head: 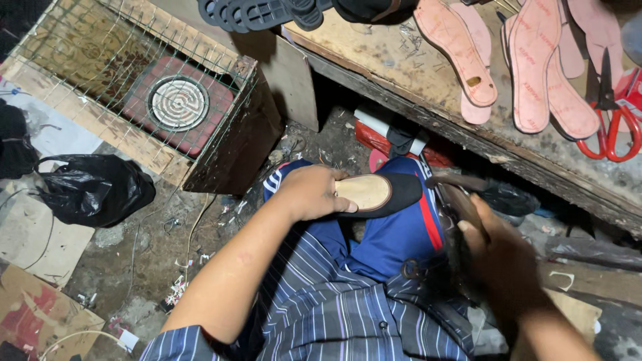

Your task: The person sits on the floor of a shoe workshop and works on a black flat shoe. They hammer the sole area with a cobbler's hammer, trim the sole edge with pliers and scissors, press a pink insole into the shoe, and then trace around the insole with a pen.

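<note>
The left hand [313, 194] presses a black shoe [378, 194] on the knee at the centre, while the right hand [498, 257], at four o'clock, grips a blurred hammer [458, 190] just beside the toe; I judge the hammering step, which needs steady aim.

Black shoe [374, 194], red-handled scissors [612, 130], blue-striped shirt [334, 301]

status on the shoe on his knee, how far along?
Looks done: black upper is shaped, tan insole showing. In hand: left hand steadies the shoe on the knee; right hand brings a dark tool to its toe. Left: pink insoles and black soles lie unused on the bench.
</note>
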